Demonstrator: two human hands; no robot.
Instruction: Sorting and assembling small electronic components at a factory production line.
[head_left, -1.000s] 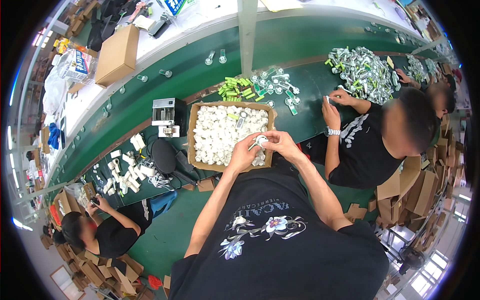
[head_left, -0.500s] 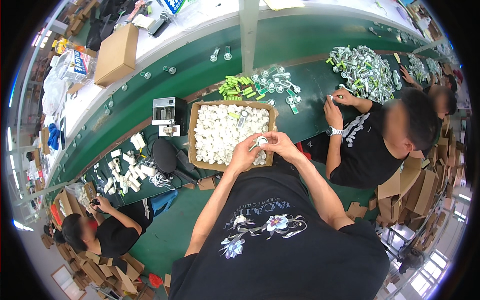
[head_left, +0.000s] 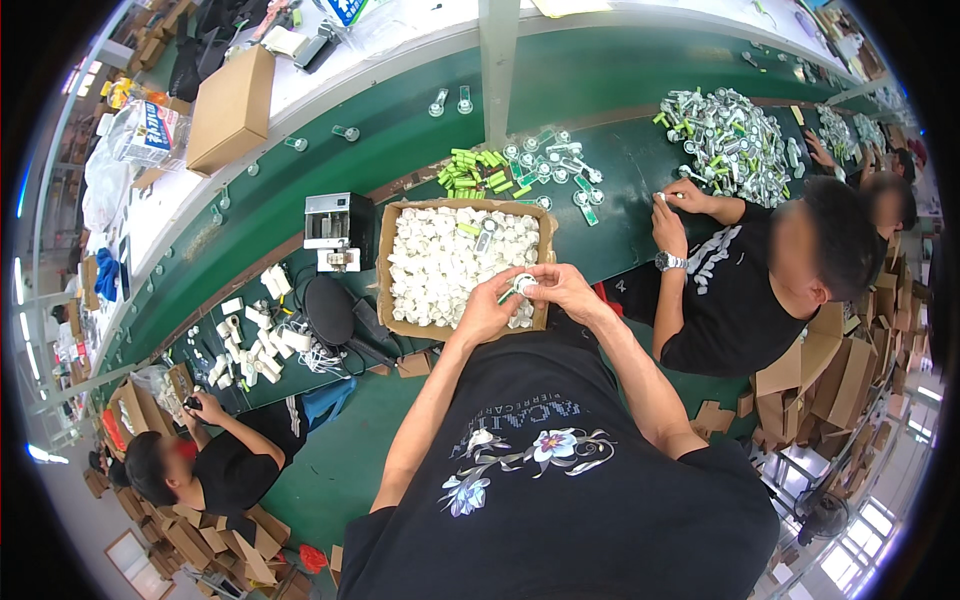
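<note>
Well, both hands (head_left: 488, 310) (head_left: 566, 293) grip a seemingly round piece (head_left: 524, 285) — partly blocking the carton (head_left: 405, 331) of white parts (head_left: 440, 262).

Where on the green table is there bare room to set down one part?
Bare tabletop lies between the scattered white-and-green parts and the large heap. It continues between the carton and the watch-wearing co-worker's hands. Crowded: the white fittings and cables left of the carton.
</note>
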